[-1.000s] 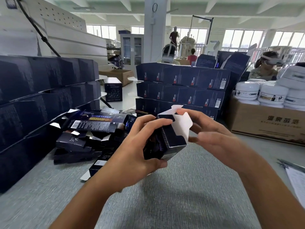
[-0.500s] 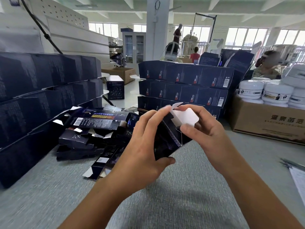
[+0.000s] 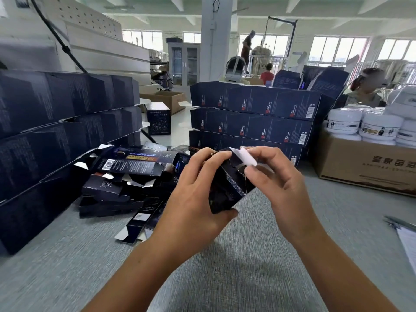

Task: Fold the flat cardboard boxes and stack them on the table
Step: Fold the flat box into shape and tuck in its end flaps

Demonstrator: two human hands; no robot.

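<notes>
My left hand (image 3: 191, 194) gripped the dark box (image 3: 227, 188) from its left side, fingers curled over the upper edge and my thumb hooked under the lower corner, so the box was held tilted in the air between both hands, above the grey table (image 3: 225, 255) and not touching it. My right hand (image 3: 276, 183) was on the box's right side, its fingertips (image 3: 253, 171) pinching the white flap (image 3: 247, 157) that stuck up from the box's top end. Whether the flap was already partly tucked in I could not tell, since my fingers covered that edge. Just beyond my left hand lay a loose pile of flat boxes (image 3: 126, 176), some showing white undersides and a barcode. Behind the held box stood a stack of folded boxes (image 3: 252, 118), three rows high. A taller wall of dark boxes (image 3: 56, 122) ran along my left. Between the two stacks a single box (image 3: 158, 121) stood upright, farther back. To my right sat a brown carton (image 3: 364, 167) with white jars (image 3: 380, 129) on top, and a sheet of paper (image 3: 407, 242) lay at the table's right edge.
</notes>
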